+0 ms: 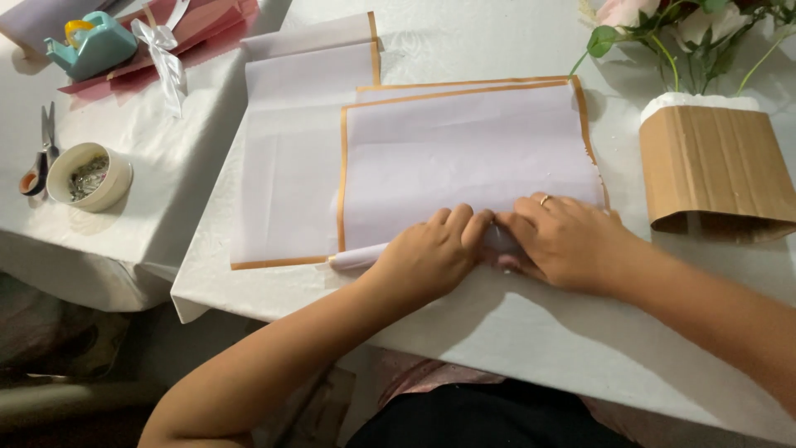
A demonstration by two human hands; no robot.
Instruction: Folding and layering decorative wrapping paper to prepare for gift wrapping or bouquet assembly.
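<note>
A pale lilac wrapping sheet (464,158) with a gold border lies on the white table (514,332), on top of other sheets like it (290,166). Its near edge is rolled into a thin tube (356,259). My left hand (427,253) and my right hand (568,241) press side by side on that rolled edge, fingers curled over it. A ring sits on a finger of my right hand.
A corrugated cardboard sleeve (717,170) around a white vase with pink flowers (672,25) stands at the right. On a second table at the left are scissors (41,153), a small white bowl (87,176), a teal tape dispenser (91,43), white ribbon (166,58) and pink paper (207,29).
</note>
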